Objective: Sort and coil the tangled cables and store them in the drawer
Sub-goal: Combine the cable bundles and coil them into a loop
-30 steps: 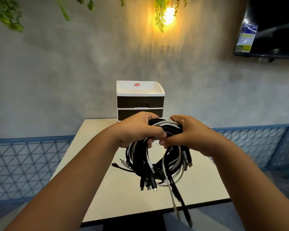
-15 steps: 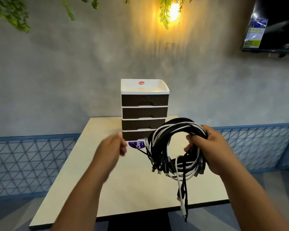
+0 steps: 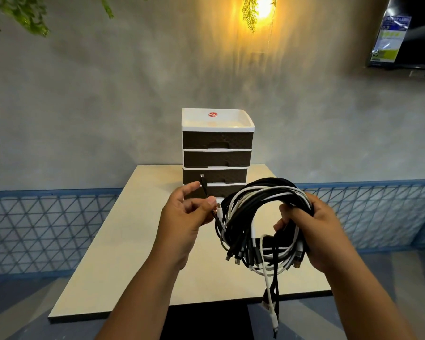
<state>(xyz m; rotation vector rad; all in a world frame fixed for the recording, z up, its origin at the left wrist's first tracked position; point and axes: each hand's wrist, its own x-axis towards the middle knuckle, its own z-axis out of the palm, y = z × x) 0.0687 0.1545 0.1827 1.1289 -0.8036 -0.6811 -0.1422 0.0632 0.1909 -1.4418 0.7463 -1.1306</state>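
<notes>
A tangled bundle of black and white cables [image 3: 260,204] hangs in a loose loop above the table, with several plug ends dangling below it. My right hand [image 3: 312,231] grips the bundle's right side. My left hand [image 3: 184,217] pinches one thin black cable end [image 3: 204,185] between thumb and fingers, its plug pointing up, just left of the bundle. Behind stands a small drawer unit [image 3: 217,143] with a white top tray and several dark brown drawers, all shut; the lowest drawer is partly hidden by my hands and the cables.
The cream table [image 3: 123,241] reaches to a grey wall, with its front edge near me. A blue lattice railing [image 3: 35,229] runs on both sides. A wall lamp [image 3: 264,6] glows above, and a dark screen [image 3: 407,33] hangs at the upper right.
My left hand let go of the bundle, swung out left, then came back and pinched one black cable end. My right hand kept the bundle and shifted right.
</notes>
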